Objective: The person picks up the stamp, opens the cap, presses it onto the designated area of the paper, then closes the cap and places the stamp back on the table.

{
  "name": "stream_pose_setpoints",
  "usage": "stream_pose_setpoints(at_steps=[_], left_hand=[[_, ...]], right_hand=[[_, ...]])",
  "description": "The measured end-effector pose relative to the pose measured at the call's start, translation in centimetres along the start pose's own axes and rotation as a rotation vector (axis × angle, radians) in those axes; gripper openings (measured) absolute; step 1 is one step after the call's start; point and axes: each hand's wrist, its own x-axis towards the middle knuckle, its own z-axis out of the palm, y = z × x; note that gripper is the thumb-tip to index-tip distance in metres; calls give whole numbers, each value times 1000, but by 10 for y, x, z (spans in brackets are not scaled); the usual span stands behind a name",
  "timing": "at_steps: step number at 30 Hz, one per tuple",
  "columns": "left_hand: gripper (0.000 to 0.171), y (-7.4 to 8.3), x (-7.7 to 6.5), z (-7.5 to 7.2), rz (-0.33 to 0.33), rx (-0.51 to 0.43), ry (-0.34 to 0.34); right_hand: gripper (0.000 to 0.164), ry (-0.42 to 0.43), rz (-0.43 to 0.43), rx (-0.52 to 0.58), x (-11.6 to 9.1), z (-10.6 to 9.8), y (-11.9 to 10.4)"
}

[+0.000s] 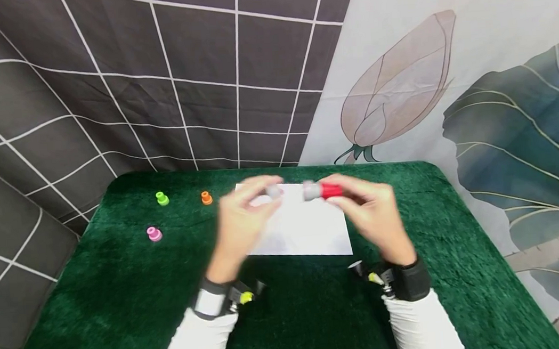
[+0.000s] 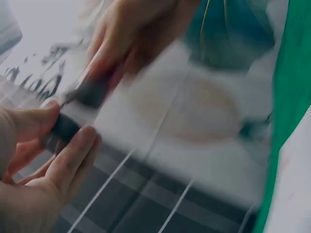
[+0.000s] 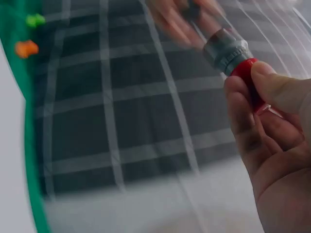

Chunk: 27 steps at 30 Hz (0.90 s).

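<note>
Above a white sheet of paper [image 1: 302, 229], my right hand [image 1: 375, 206] grips a short red-and-grey cylinder [image 1: 330, 190] by its red part. The ridged grey end [image 3: 231, 53] points toward the other hand. My left hand [image 1: 239, 219] pinches a small dark grey rounded piece [image 2: 65, 128], like a cap, between thumb and fingers. A narrow gap separates this piece from the cylinder in the head view. Blur hides the fine details of both, and I cannot tell what kind of thing the cylinder is.
To the left on the green cloth [image 1: 123, 291] stand small stepped plastic pieces: light green [image 1: 162, 198], orange [image 1: 206, 197] and pink [image 1: 154, 234]. A dark gridded curtain [image 1: 203, 110] hangs behind the table, joining a white patterned one [image 1: 330, 134].
</note>
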Motion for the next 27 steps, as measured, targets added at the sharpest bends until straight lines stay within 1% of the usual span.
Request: stream_pose_setpoints(at_steps=[2,3,5,7,11,13,16,19,23,27], left_hand=[[30,3,4,-18,29,12,80],[31,5,6,-26,43,13,111],[33,9,7,-38,49,-22,130],[34,10,8,-43,46,-18,127],[35,7,7,-42,23,-18,104],[35,6,8,-41,19,-24,95],[34,3,8,-39,18,-26,81],[34,1,8,-37,18,-16,63],[34,0,9,-36,15,-16,44],[35,-1,10,-37,11,-15,34]], right_hand=[[38,39,19,-19,-1,-12,0],[41,51,39,-23,-3,-19,5],[44,42,59,-36,-6,-27,14],[44,26,74,-39,-7,-29,21],[43,22,88,-30,-8,-30,26],[43,27,87,-31,-8,-30,28],[42,11,95,-48,-8,-31,29],[40,-6,106,-104,-8,-30,32],[36,-29,112,-205,-9,-29,37],[32,-56,88,-304,-8,-26,42]])
